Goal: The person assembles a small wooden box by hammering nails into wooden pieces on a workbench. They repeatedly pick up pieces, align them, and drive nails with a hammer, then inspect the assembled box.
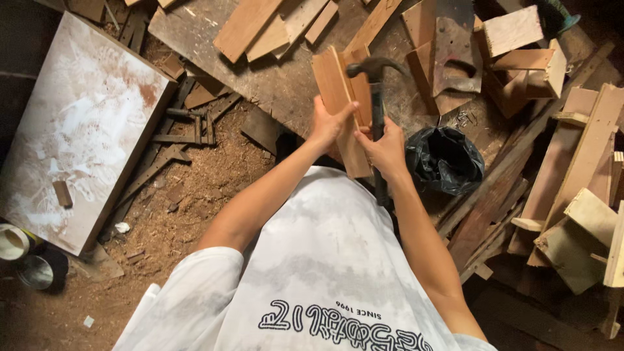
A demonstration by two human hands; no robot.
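At the far left we saw a large white-stained board (78,123) lying on the sawdust floor (188,214), and two small tins (26,260) stood near its lower corner, partly cut off by the edge of the picture. Moving to the middle, our left hand (327,123) was closed around a bundle of thin wooden pieces (341,97), with the thumb laid across their front. These pieces were light brown and flat, with straight cut edges, and we held them in the air in front of the chest, above a big grey plank (260,71). Their long axis ran nearly up and down in the picture, leaning a little so that the far end pointed up and to the left. The lower end was hidden behind both hands, so we could not count the pieces exactly. Our right hand (388,151) gripped the dark handle of a hammer (376,84), which lay just beside the wood and touched it. Its metal claw head pointed away from us, and the bottom of the handle was covered by the wrist. To the right there was a crumpled black plastic bag (445,159), and beyond it a heap of pale wood offcuts (578,195), whose shapes were hard to separate.
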